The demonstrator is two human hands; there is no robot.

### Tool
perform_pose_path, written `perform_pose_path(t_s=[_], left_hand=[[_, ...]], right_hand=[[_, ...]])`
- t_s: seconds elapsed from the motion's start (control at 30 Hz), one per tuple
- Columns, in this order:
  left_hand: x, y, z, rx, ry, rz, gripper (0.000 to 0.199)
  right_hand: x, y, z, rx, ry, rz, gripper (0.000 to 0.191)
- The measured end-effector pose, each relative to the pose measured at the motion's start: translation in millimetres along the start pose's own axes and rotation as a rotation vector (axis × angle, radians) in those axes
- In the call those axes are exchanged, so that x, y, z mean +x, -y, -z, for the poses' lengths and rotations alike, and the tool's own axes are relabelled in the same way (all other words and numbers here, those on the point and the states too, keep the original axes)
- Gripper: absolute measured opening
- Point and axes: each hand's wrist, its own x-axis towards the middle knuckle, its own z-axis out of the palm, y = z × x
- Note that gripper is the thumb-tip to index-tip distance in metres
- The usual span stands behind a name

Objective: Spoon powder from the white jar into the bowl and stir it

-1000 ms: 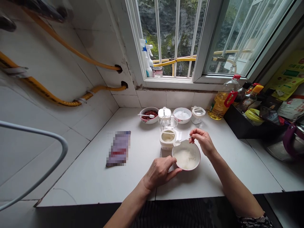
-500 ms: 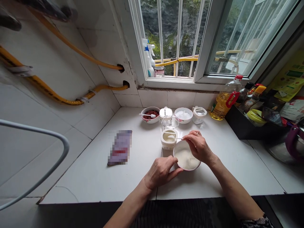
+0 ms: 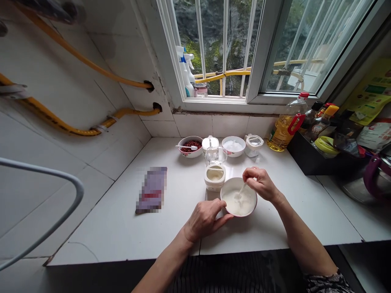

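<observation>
My left hand point(image 3: 209, 219) grips the near-left rim of a bowl point(image 3: 238, 215) of fine white powder point(image 3: 244, 206), thumb outside and fingers at the edge. A small white spoon point(image 3: 241, 190) is pinched in my right hand point(image 3: 259, 184), its tip down in the powder. Just behind and left of the bowl stands a cream seasoning jar point(image 3: 215, 185) with its clear lid point(image 3: 216, 154) flipped up; pale powder shows inside.
Along the back wall stand a bowl of dark red grains point(image 3: 190, 145) with a white spoon across it, a white lidded jar point(image 3: 210, 143), a bowl of white crystals point(image 3: 233, 145) and another jar point(image 3: 254, 144). An oil bottle point(image 3: 278, 134) and a black box point(image 3: 301, 154) are right; a purple packet point(image 3: 152, 189) lies left.
My right hand has brought the spoon from the cream jar's opening over to the bowl, its tip now in the powder. My left hand keeps hold of the rim. The view has shifted slightly.
</observation>
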Motion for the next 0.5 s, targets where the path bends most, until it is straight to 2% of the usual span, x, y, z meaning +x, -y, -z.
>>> perform_pose_path(t_s=[0.13,0.37,0.5], left_hand=[[0.0,-0.2,0.2,0.016,-0.003,0.001,0.025],[-0.1,0.9,-0.4,0.008,-0.005,-0.008,0.023],[0.2,0.5,-0.3,0.010,-0.004,-0.007,0.024]], right_hand=[[-0.1,2.0,-4.2,0.002,0.112,-0.019,0.014],[4.1,-9.3,0.7,0.351,0.081,-0.300,0.009],[4.5,-7.7,1.9,0.319,0.088,-0.263,0.009]])
